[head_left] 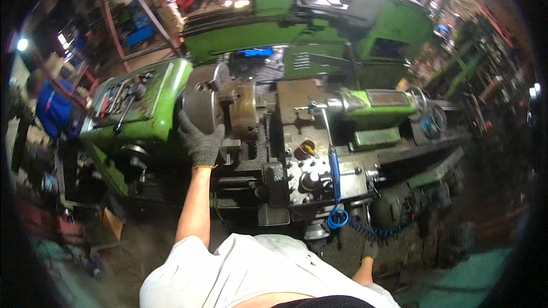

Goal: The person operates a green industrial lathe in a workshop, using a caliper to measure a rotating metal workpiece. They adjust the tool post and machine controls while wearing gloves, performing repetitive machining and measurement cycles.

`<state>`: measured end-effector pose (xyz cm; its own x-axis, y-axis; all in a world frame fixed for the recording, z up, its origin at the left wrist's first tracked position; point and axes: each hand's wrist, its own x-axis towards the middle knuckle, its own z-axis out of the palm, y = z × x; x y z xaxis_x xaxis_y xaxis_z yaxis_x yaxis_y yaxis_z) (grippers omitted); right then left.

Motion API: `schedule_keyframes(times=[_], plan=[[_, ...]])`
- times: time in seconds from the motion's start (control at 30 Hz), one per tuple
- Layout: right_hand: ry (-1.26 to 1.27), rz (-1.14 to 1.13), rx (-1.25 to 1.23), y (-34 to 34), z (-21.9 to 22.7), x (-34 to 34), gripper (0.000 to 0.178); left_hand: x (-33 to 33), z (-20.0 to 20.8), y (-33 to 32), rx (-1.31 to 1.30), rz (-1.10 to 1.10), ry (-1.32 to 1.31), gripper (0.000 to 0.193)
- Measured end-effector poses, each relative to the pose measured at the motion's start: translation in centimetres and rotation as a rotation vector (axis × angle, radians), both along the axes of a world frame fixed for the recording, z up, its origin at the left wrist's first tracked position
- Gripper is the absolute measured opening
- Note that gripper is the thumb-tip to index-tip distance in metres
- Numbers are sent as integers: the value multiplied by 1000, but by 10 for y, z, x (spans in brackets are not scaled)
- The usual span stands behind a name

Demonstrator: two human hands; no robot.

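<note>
My left hand [202, 144], in a grey knit glove, lies against the near side of the lathe's round steel chuck [197, 102], thumb and fingers spread. A brownish metal cylinder [243, 108] sits at the chuck's right face. My right hand [371, 248], also gloved, is low at the right beside the lathe's front; its fingers are lost in shadow. A blue air blow gun [334, 174] with a long thin nozzle rests upright across the tool post area [311, 181].
The green headstock [137, 97] bears several tools on top. At the right stands the green tailstock [382, 105]. A coiled blue hose [379, 231] hangs in front of the carriage. Behind is another green machine [251, 40]. Two people are nearby: one in blue [52, 105], one farther back [166, 3].
</note>
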<state>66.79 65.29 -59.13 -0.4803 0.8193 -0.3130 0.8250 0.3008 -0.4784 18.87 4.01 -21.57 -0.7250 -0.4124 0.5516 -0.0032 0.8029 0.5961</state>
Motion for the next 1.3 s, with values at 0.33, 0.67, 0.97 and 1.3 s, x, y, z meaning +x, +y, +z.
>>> schedule_keyframes(times=[0.33,0.67,0.97,1.3], plan=[[-286,699,107,-44,-16,17,61,27,-110,7,510,-137,-522,141],[-227,1013,204,-12,-16,-55,57,2,40,-219,-550,221,460,71],[-217,1034,223,-11,-32,-35,53,-18,108,-247,-52,54,-480,47],[-210,1133,282,-4,-43,-38,49,2,108,-236,-185,117,-416,63]])
